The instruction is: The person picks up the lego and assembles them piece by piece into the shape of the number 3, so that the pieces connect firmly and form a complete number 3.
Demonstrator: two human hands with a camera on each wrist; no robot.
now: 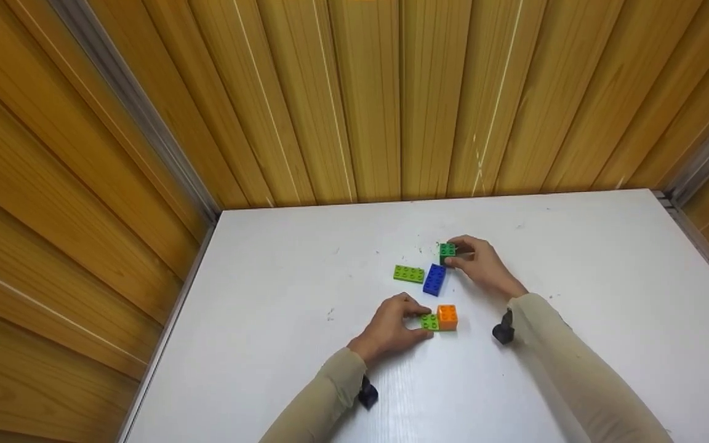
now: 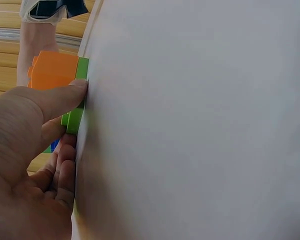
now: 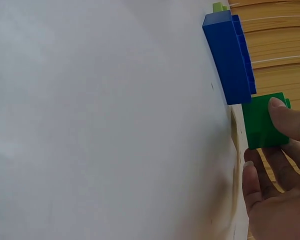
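Observation:
My left hand (image 1: pixel 393 324) pinches a flat light green brick (image 1: pixel 429 322) between thumb and fingers near the table's middle. An orange brick (image 1: pixel 447 317) is mounted on that green brick's right half; the left wrist view shows the orange brick (image 2: pixel 55 70) beside my thumb. Farther back, my right hand (image 1: pixel 480 264) grips a dark green brick (image 1: pixel 447 252) between thumb and fingers. In the right wrist view the dark green brick (image 3: pixel 264 121) appears just past the end of a blue brick (image 3: pixel 229 57). Both hands' sleeves reach in from the front.
A second flat light green brick (image 1: pixel 408 274) lies left of the blue brick (image 1: pixel 434 280), between the two hands. Small crumbs are scattered on the white table (image 1: pixel 268 277). Wood-patterned panels (image 1: pixel 367 111) rise along the table's back and sides.

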